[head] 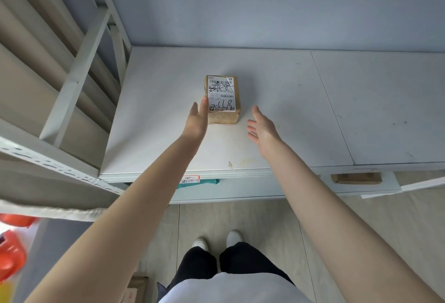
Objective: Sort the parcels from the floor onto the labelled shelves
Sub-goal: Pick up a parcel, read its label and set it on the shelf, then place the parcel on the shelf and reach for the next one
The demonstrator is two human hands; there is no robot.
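Small brown cardboard parcel (224, 99) w/ white label lies on pale grey shelf board (277, 114). Left hand (198, 119) open beside it, maybe touching; right hand (261, 127) open, apart.

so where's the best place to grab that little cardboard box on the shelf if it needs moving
Probably by its two long sides, one hand on each, coming from the front edge of the shelf. The box lies flat, label up, long axis pointing away from the person, with bare shelf on both sides. The left hand is at its left side and the right hand is open, apart on its right.
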